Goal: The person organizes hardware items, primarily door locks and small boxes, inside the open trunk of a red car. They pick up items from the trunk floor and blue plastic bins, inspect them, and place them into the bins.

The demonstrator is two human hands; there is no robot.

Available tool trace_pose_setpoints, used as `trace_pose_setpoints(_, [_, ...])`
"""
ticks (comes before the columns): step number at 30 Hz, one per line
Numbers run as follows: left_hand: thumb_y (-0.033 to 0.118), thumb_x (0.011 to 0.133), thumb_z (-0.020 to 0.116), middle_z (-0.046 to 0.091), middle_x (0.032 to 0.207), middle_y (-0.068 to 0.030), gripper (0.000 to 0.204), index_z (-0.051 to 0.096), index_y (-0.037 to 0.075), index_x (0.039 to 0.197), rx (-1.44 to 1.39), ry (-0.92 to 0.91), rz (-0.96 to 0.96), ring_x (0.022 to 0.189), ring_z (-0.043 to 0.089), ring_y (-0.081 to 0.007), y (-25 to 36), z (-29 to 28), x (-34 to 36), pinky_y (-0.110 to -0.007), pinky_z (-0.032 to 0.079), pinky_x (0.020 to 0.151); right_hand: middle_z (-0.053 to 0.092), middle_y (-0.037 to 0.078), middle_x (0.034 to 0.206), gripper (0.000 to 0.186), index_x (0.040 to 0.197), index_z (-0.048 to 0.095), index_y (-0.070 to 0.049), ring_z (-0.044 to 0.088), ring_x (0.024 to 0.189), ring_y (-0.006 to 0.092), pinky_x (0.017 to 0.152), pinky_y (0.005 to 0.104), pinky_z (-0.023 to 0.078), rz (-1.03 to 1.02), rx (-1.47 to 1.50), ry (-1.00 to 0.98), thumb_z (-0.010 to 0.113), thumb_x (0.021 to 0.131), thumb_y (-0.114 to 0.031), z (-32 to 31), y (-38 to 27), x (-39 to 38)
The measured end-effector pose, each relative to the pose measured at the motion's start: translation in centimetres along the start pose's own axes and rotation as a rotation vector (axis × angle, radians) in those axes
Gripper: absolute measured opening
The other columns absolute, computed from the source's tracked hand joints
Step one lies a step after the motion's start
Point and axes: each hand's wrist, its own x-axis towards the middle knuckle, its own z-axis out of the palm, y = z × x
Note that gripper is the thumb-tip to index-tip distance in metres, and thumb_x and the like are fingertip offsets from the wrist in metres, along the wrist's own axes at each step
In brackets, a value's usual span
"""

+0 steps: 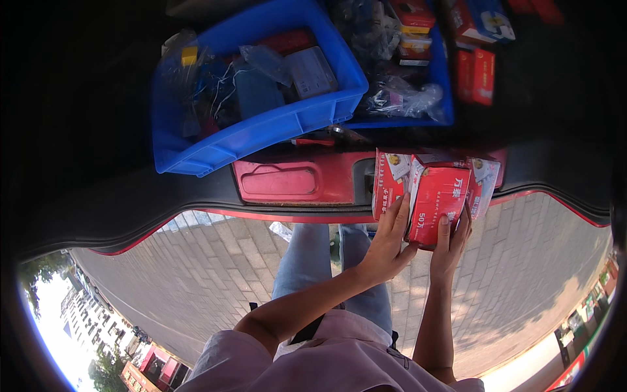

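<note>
Between my hands is a small red box [439, 193] with white print on its front. My left hand [390, 238] is closed along its lower left side, the fingers pointing up. On the right side my right hand [452, 240] grips it, the thumb lying on the front face. Right behind the red box is a larger red-and-white printed carton [390, 176], which rests at the red sill of a vehicle's cargo area. The red box covers the carton's middle, so I cannot tell whether it sits partly inside.
A blue plastic bin [261, 140] at the upper left holds bagged items, a cord and boxes. Beside it stands a second blue bin [398, 122] with plastic bags and small boxes. More red boxes [482, 77] lie at the upper right. The red sill [287, 183] runs across, above paving [215, 261].
</note>
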Motion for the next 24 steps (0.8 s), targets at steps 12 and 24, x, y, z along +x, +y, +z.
trace_pose_setpoints(12, [0.004,0.077,0.063,0.042,0.127,-0.0151,0.063,0.037,0.001,0.135,-0.425,-0.005,-0.187,0.109,0.049,-0.0250,-0.4,-12.4,2.1,-0.036,0.040,0.094,0.042,0.016,0.136,0.056,0.133,0.040,-0.003,0.039,0.126,0.0334,0.101,0.0464,0.032,-0.401,-0.063,0.099,0.059,0.086,-0.028,3.8,-11.5,3.1])
trace_pose_setpoints(24, [0.008,0.076,0.064,0.058,0.105,-0.0089,0.031,0.061,0.007,0.106,0.755,0.411,0.011,0.091,0.052,-0.0281,-6.3,-38.2,9.4,-0.041,0.042,0.083,0.042,0.022,0.132,0.074,0.137,0.034,-0.010,0.042,0.122,0.0375,0.097,0.0454,0.039,-0.587,-0.241,-0.412,0.071,0.074,-0.023,32.9,-24.7,17.8])
